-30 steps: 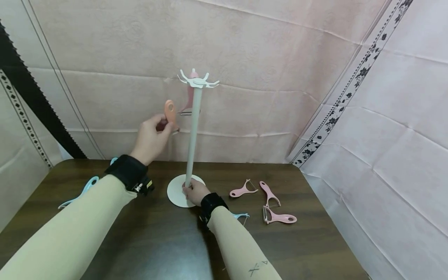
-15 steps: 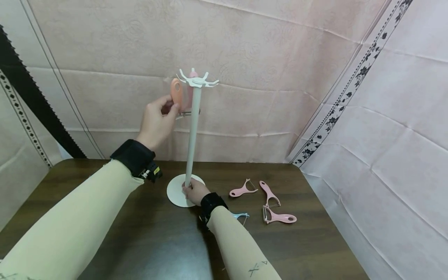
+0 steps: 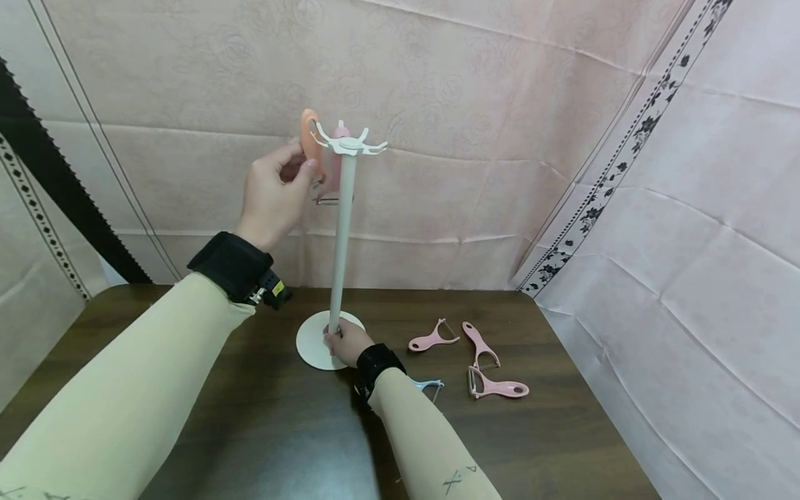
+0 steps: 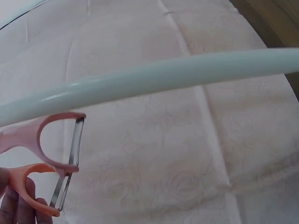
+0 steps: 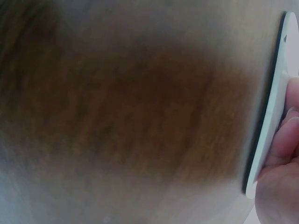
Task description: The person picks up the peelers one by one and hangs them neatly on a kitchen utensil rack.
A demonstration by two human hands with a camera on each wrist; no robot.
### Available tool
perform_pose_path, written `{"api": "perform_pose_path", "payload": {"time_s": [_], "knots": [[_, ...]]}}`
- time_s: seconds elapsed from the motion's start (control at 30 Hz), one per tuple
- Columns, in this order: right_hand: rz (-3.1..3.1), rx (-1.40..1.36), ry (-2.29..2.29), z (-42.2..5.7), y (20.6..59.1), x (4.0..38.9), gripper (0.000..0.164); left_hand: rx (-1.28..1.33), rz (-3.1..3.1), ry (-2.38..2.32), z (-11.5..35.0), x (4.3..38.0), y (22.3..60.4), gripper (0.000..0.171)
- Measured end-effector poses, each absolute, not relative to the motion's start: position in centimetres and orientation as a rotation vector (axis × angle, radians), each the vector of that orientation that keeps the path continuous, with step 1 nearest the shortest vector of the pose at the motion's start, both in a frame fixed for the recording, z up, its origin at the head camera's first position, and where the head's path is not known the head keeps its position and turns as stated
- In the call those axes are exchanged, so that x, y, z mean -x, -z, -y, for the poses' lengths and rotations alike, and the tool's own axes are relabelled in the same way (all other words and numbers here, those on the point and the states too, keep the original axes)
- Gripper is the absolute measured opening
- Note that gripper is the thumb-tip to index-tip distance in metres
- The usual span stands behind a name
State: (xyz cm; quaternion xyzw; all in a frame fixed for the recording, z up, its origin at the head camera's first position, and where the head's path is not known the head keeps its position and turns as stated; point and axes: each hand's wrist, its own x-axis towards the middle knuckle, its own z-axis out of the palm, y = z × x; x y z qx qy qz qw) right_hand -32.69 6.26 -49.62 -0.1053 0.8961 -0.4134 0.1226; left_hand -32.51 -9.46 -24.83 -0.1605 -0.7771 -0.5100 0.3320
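My left hand (image 3: pixel 275 191) pinches an orange peeler (image 3: pixel 310 142) by its handle, blade end down. The hole in the handle's top overlaps a left hook of the white rack (image 3: pixel 342 229) in the head view. A pink peeler (image 3: pixel 335 170) hangs from a rear hook, partly behind the post. In the left wrist view, the orange peeler (image 4: pixel 30 189) sits right beside the pink peeler (image 4: pixel 42 135), their blade ends overlapping. My right hand (image 3: pixel 350 343) grips the foot of the post, just above the round white base (image 3: pixel 312 340).
Three pink peelers lie on the wooden table (image 3: pixel 269 417) right of the rack: one pink peeler (image 3: pixel 431 340) farther left, another pink peeler (image 3: pixel 478 342) at the back, a third pink peeler (image 3: pixel 503 389) in front. A blue peeler (image 3: pixel 428 383) is partly under the right forearm. Cloth walls surround the table.
My left hand has risen with the orange peeler, bringing the handle's hole from below the hooks up to a left hook. The right hand has stayed on the post.
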Motion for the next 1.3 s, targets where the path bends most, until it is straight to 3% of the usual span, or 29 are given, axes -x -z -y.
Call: {"api": "perform_pose_path", "payload": {"time_s": [1.3], "knots": [[-2.631,0.325,1.192,-6.3,50.0,33.0,0.007,0.431,2.196,1.138,10.0,31.4,24.3,0.035]]}}
